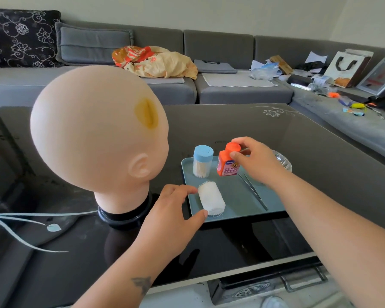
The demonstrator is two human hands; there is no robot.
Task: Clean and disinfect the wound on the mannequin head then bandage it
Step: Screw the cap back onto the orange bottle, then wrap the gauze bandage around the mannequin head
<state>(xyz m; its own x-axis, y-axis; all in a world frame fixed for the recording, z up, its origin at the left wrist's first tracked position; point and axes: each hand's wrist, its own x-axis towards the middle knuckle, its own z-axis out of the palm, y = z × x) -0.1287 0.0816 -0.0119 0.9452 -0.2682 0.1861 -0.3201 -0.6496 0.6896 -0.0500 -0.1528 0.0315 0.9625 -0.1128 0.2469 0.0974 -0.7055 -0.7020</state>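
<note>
The bald mannequin head (98, 134) stands on a black base at the left, with a yellow-stained wound (147, 113) on its upper side. A teal tray (236, 210) lies to its right. On the tray lies a white bandage roll (211, 200); my left hand (176, 210) pinches it end to end between thumb and fingertips. My right hand (256, 162) grips the orange cap of an orange disinfectant bottle (228, 164), which is slightly tilted at the tray's far side. A thin stick shows between those fingers. Metal tweezers (255, 192) lie on the tray.
A blue-lidded tub of cotton swabs (203, 161) stands on the tray beside the bottle. A clear plastic object (283, 162) lies behind my right hand. All of this is on a dark glass table (220, 121). A grey sofa (231, 90) with clutter runs behind and right.
</note>
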